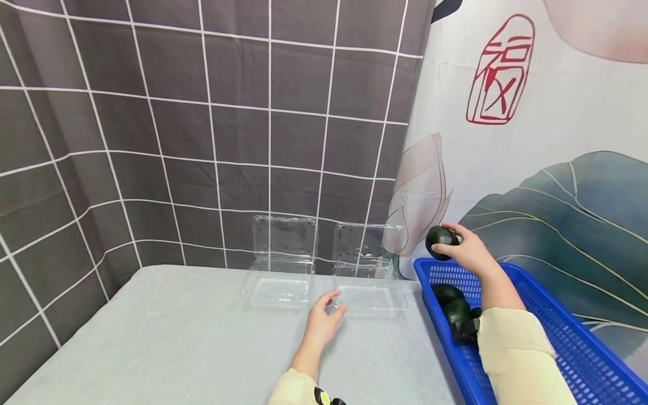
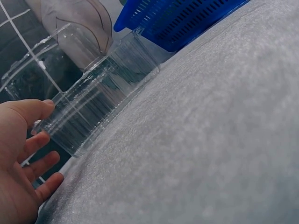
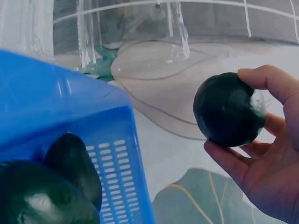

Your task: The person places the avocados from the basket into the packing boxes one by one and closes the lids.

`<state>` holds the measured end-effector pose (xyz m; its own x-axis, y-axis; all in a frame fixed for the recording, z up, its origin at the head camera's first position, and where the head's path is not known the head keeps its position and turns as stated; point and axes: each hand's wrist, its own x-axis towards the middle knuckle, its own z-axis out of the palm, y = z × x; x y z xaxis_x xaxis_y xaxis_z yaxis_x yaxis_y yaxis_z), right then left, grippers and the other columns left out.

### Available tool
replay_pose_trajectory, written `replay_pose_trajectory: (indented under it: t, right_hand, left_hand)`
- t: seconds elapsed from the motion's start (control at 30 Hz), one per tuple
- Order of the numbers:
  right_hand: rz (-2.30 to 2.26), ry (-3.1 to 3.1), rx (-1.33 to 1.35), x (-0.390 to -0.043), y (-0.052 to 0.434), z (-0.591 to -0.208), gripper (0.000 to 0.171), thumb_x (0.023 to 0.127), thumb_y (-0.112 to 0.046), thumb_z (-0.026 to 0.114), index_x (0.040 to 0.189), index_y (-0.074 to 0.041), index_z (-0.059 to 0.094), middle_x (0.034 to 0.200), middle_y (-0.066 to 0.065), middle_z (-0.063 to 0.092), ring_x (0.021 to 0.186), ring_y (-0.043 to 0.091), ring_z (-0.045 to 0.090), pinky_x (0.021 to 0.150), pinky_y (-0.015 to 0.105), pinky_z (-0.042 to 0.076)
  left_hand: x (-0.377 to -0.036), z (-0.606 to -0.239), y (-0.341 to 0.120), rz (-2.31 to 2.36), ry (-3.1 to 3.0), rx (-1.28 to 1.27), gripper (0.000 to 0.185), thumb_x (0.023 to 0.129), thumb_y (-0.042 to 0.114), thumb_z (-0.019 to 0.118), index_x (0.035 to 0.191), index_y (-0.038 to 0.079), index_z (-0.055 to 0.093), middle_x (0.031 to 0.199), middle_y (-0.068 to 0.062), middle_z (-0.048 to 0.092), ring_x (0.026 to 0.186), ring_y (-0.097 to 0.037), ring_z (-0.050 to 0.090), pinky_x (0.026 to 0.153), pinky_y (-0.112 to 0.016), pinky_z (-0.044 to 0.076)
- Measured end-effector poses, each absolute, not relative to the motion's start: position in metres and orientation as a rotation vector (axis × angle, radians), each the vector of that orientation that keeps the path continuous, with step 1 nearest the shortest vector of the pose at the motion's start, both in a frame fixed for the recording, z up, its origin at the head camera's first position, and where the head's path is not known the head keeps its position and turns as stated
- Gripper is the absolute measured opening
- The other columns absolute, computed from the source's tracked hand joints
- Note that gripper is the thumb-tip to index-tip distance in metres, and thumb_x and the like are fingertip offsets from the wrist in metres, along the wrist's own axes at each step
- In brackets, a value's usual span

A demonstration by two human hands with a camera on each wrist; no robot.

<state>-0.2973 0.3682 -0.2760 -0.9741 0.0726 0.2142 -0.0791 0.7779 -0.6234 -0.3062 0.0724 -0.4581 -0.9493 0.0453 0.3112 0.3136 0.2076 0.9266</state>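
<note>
the left hand (image 1: 321,323) lay nearest on the grey-covered bench (image 1: 177,337), to the left of the blue basket (image 1: 557,337), its grip open and holding nothing, fingers loosely spread with the fingertips (image 2: 44,164) just short of the front edge of the nearer clear clamshell box (image 1: 369,281); whether they touched it could not be told. that box sat just beside the basket's left wall with its lid standing up against the backdrop, and a second clear clamshell box (image 1: 282,270) stood further left of the basket, also lid-up. inside the basket, near its left wall, lay a few dark green avocados (image 1: 455,315) bunched together, partly hidden by the cream sleeve (image 1: 511,349) of the right arm. beyond them, above the basket's far left corner, the right hand (image 1: 468,250) held one dark avocado (image 1: 439,242) in the air, the grip closed round it with thumb on top and fingers curled beneath, as the right wrist view showed plainly. behind the basket hung a leaf-printed cloth (image 1: 557,185), and to the left of it a dark tiled wall (image 1: 202,124).
</note>
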Motion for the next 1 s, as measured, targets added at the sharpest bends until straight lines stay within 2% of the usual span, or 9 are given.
replay_pose_trajectory:
  t: [0.37,0.7,1.0]
  right_hand:
    - [1.092,-2.758,0.012,-0.302,0.346,-0.273,0.073,0.087,-0.032,0.062,0.141,0.001,0.027,0.139,0.037,0.022,0.119,0.051,0.034,0.093,0.060,0.036]
    - [1.047,-2.764,0.095,-0.311,0.329,-0.288,0.065,0.085,-0.025,0.063,0.136,0.002,0.035,0.133,0.036,0.033,0.113,0.050,0.040,0.089,0.059,0.040]
    - [1.064,-2.778,0.136,-0.316,0.323,-0.294,0.057,0.085,-0.022,0.063,0.134,-0.003,0.041,0.131,0.034,0.038,0.110,0.046,0.044,0.085,0.054,0.044]
  left_hand:
    - [-0.305,-0.459,0.074,-1.840,-2.260,-0.355,0.033,0.082,0.012,0.068,0.114,0.005,0.061,0.118,-0.016,0.058,0.107,-0.034,0.053,0.089,-0.048,0.043]
    - [-0.306,-0.458,0.073,-1.839,-2.255,-0.348,0.033,0.082,0.013,0.068,0.113,0.006,0.062,0.117,-0.015,0.058,0.107,-0.033,0.053,0.089,-0.048,0.043]
    - [-0.307,-0.459,0.072,-1.840,-2.270,-0.344,0.033,0.082,0.013,0.068,0.114,0.006,0.061,0.118,-0.015,0.058,0.108,-0.034,0.053,0.090,-0.049,0.042]
